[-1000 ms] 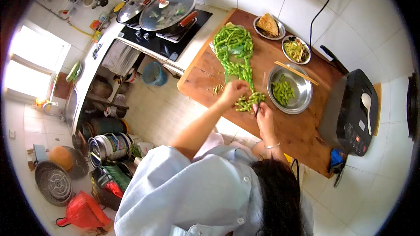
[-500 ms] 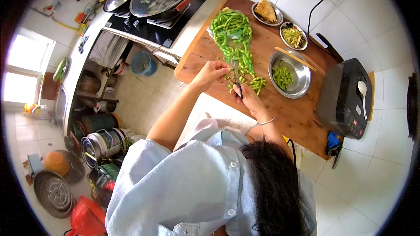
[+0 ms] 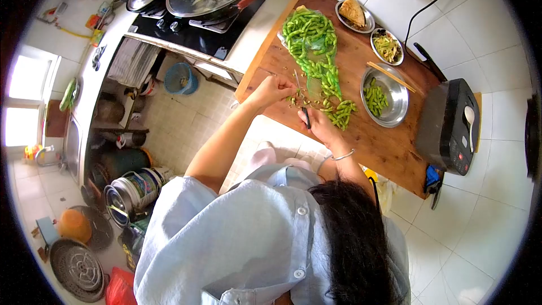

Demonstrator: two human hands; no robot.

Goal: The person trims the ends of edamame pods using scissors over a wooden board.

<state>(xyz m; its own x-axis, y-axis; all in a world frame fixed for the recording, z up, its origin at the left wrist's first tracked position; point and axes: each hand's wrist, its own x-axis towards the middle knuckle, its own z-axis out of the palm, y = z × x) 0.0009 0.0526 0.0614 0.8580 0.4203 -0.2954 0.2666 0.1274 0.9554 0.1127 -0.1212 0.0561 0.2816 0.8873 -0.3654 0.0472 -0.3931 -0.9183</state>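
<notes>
My right hand (image 3: 320,126) is wrapped round the black handles of a pair of scissors (image 3: 306,114), whose blades point up and away over the board. To its left, my left hand (image 3: 274,91) is pinched near the blades; what it holds is too small to name. Just beyond both hands, green pods (image 3: 307,34) lie on a green plastic bag on the wooden table (image 3: 271,65). A loose heap of pods (image 3: 342,114) sits right of the scissors. More pods (image 3: 374,97) are inside a metal bowl (image 3: 398,104), with chopsticks (image 3: 390,76) across its rim.
Two small dishes of food (image 3: 367,22) (image 3: 387,61) stand at the back of the table. A black rice cooker (image 3: 443,127) is at the right. Lidded pans (image 3: 212,5) sit on the stove (image 3: 226,36) at the left. A blue bucket (image 3: 182,79) stands below.
Both hands have moved left from the loose heap, towards the table's near left part. The scissors now show beside my left hand. The camera view has shifted a little.
</notes>
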